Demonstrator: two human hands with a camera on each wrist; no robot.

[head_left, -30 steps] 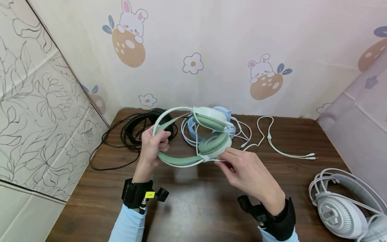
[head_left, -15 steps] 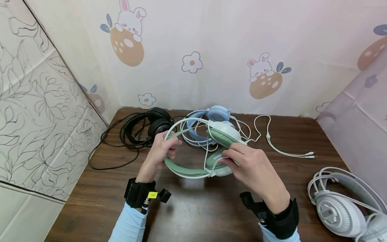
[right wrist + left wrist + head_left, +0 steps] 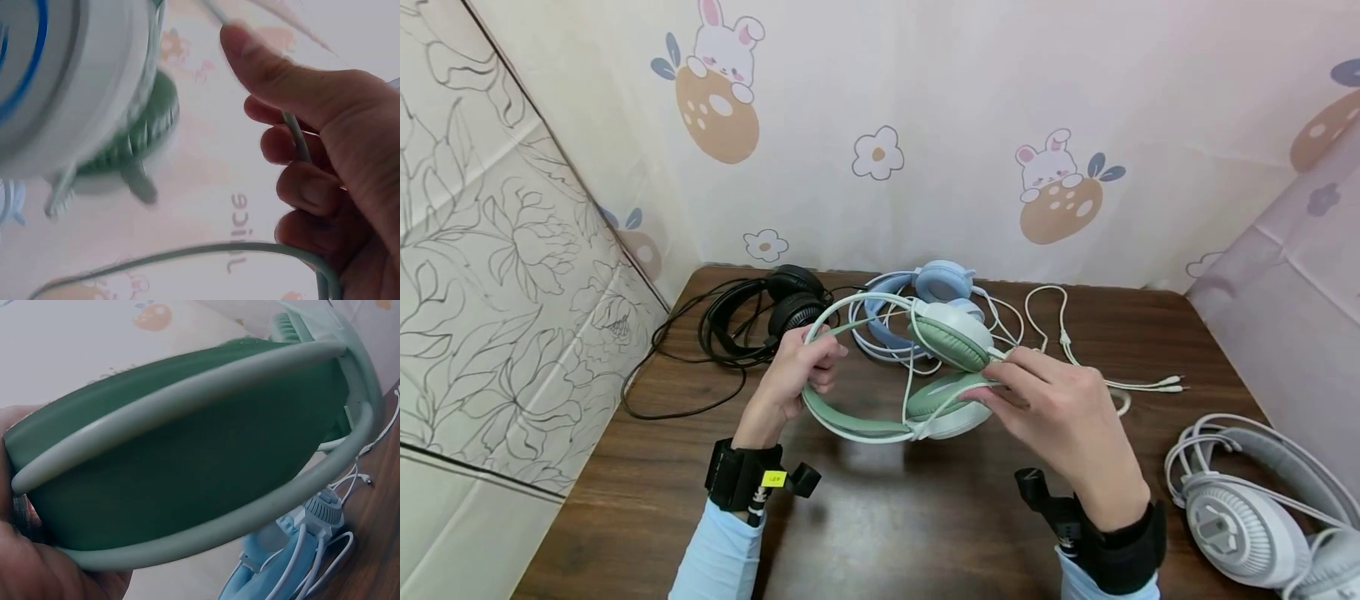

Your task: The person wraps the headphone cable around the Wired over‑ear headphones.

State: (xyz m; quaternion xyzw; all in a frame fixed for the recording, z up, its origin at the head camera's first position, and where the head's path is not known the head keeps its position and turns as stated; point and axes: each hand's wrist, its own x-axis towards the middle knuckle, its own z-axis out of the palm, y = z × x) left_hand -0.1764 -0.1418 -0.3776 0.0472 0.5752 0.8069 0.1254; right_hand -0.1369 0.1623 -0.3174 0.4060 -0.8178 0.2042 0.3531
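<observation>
Pale green and white headphones (image 3: pixel 951 342) are held above the table, their ear cups to the right and the headband (image 3: pixel 853 429) to the left. My left hand (image 3: pixel 793 371) grips the top of the headband, fingers curled round it; in the left wrist view the green padded band (image 3: pixel 187 456) fills the frame. My right hand (image 3: pixel 1067 408) holds the headphones' thin pale green cable (image 3: pixel 212 248) beside the ear cups. In the right wrist view, thumb and curled fingers close round it, and a loop hangs below. A length of cable crosses the lower ear cup.
Black headphones (image 3: pixel 793 312) with a loose cord lie at the back left. Light blue headphones (image 3: pixel 943 282) sit behind the green pair. Grey-white headphones (image 3: pixel 1247 533) rest at the right edge. The cable's two plugs (image 3: pixel 1172 384) lie on the brown table (image 3: pixel 880 533), right of centre.
My right hand has moved right, pulling the cable across the lower ear cup. The headphones and my left hand have shifted right and slightly down. Cable slack on the table has shifted.
</observation>
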